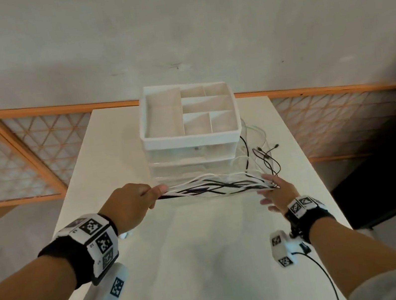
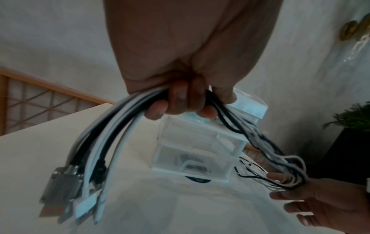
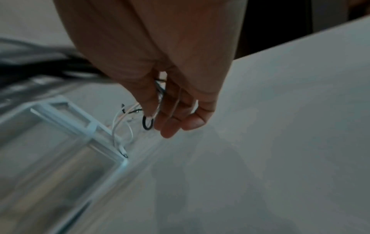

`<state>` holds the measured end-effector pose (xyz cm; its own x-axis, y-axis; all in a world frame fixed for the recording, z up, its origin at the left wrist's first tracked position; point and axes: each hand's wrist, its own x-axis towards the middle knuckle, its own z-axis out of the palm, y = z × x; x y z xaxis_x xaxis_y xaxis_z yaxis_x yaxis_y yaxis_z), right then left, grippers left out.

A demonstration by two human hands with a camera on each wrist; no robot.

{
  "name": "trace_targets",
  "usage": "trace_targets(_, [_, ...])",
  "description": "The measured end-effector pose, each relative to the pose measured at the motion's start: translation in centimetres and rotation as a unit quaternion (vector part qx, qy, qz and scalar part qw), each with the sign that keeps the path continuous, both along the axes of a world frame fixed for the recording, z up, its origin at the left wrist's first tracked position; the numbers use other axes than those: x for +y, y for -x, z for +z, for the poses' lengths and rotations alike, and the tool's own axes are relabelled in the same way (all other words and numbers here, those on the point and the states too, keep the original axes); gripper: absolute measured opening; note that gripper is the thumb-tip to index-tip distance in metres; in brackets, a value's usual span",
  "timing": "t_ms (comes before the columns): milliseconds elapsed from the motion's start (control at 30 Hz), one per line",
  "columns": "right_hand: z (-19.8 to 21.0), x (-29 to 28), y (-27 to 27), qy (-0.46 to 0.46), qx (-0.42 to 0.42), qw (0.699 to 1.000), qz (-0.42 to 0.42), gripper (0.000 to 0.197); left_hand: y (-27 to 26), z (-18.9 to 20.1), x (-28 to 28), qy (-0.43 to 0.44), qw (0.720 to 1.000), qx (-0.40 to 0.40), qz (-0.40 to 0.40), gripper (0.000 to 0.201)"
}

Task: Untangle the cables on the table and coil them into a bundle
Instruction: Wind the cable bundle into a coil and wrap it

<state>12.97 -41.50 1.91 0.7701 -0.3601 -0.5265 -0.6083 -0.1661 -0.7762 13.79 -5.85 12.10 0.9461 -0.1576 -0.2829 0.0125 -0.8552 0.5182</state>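
A bunch of black and white cables (image 1: 213,186) stretches level above the white table (image 1: 211,265), between my two hands. My left hand (image 1: 152,196) grips one end of the bunch, fingers curled round it (image 2: 180,101). Several plugs (image 2: 66,197) hang down behind that fist. My right hand (image 1: 269,186) holds up the other end with nearly straight fingers (image 3: 174,114). The cables (image 3: 148,123) pass between its thumb and forefinger. Loose cable ends (image 1: 266,156) trail on the table beyond the right hand.
A white and clear drawer organizer (image 1: 186,115) with an open compartment tray on top stands at the table's far middle, just behind the stretched cables. Wooden lattice screens (image 1: 22,158) run along the wall. A dark cabinet (image 1: 389,157) stands to the right.
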Motion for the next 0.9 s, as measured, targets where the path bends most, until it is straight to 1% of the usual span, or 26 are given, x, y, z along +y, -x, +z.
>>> trace_targets(67, [0.1,-0.8,1.1,0.067,0.059,0.994,0.067,0.073,0.9,-0.3,-0.3,-0.016,1.0,0.0,-0.018,0.062])
trace_targets(100, [0.4,-1.1,1.4,0.122,0.077,0.985,0.098,0.08,1.3,-0.4,-0.6,-0.022,0.999,-0.001,-0.028,0.062])
trace_targets(167, [1.9,-1.0,1.9,0.24,0.07,0.956,0.151,0.078,2.0,-0.5,-1.0,-0.026,0.999,0.0,-0.046,0.062])
trace_targets(200, [3.0,-0.5,2.2,0.269,0.043,0.948,0.164,0.074,2.3,-0.5,-1.2,-0.025,0.998,0.004,-0.053,0.064])
trace_targets(233, [4.0,0.2,2.6,0.265,0.007,0.948,0.178,0.073,2.7,-0.3,-1.5,-0.021,0.998,0.007,-0.063,0.066])
trace_targets(300, [6.3,3.1,4.1,0.182,-0.068,0.952,0.235,0.078,3.6,-0.1,-2.0,-0.01,0.996,0.008,-0.093,0.062])
trace_targets(333, [7.4,5.2,5.2,0.141,-0.084,0.946,0.279,0.081,4.1,0.1,-2.4,-0.003,0.993,0.012,-0.113,0.057])
trace_targets(367, [7.9,7.2,6.1,0.134,-0.082,0.932,0.328,0.08,4.7,0.3,-2.8,0.005,0.991,0.016,-0.134,0.05])
trace_targets(400, [8.0,9.2,7.1,0.152,-0.078,0.913,0.37,0.072,5.3,0.3,-3.1,0.008,0.988,0.021,-0.153,0.044])
trace_targets(433, [7.6,10.7,7.8,0.194,-0.079,0.896,0.393,0.054,5.8,0.4,-3.4,0.009,0.985,0.023,-0.171,0.04])
trace_targets(467, [7.2,11.8,8.4,0.234,-0.088,0.886,0.391,0.035,6.4,0.2,-3.4,0.007,0.982,0.022,-0.185,0.039])
trace_targets(500, [6.7,12.5,8.9,0.255,-0.102,0.888,0.37,0.025,6.9,0.0,-3.3,0.006,0.981,0.022,-0.192,0.038])
trace_targets(533, [6.1,12.7,9.3,0.264,-0.119,0.894,0.343,0.024,7.4,-0.4,-2.9,0.006,0.981,0.028,-0.191,0.039])
trace_targets(600, [5.1,12.6,10.0,0.276,-0.155,0.903,0.292,0.022,8.5,-1.4,-1.5,0.011,0.981,0.07,-0.178,0.04])
trace_targets(700, [3.1,12.2,11.5,0.252,-0.189,0.918,0.242,0.019,10.0,-3.1,1.3,0.025,0.974,0.147,-0.169,0.048])
trace_targets(767, [1.2,12.1,12.6,0.248,-0.175,0.922,0.24,0.017,11.2,-4.2,2.6,0.055,0.964,0.191,-0.175,0.058])
trace_targets(833, [-0.7,12.3,13.8,0.248,-0.136,0.925,0.256,0.015,12.5,-5.1,2.8,0.09,0.957,0.219,-0.169,0.049])
trace_targets(867, [-1.5,12.5,14.4,0.242,-0.115,0.926,0.264,0.015,12.9,-5.5,2.7,0.088,0.959,0.21,-0.169,0.045])
trace_targets(900, [-2.1,12.7,14.7,0.235,-0.097,0.929,0.27,0.014,13.1,-5.8,2.5,0.069,0.965,0.185,-0.174,0.042])
